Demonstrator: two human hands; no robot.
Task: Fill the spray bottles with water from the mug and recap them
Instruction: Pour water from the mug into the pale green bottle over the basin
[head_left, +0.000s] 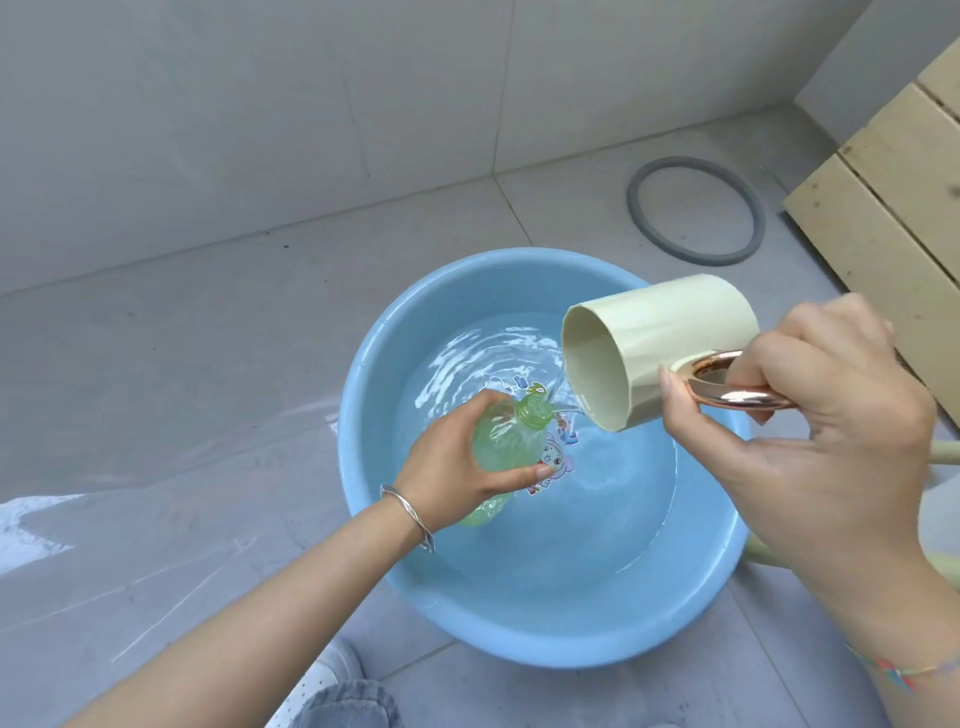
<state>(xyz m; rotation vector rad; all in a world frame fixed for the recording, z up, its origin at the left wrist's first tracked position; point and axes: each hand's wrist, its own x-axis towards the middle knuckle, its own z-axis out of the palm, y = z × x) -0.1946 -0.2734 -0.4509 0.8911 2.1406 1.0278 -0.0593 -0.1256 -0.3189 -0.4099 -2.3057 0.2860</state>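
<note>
My one spray bottle (506, 444) is translucent green and capless, its threaded neck open and tilted up to the right, above the water in the single blue basin (519, 623) on the tiled floor. My left hand (457, 457) reaches in from below, fingers (483, 402) wrapped round the bottle's body. My right hand (831, 415) grips the rose-gold handle (737, 397) of the one cream mug (660, 343), which is tipped on its side, mouth facing left, a thin stream of water falling at the bottle's neck.
</note>
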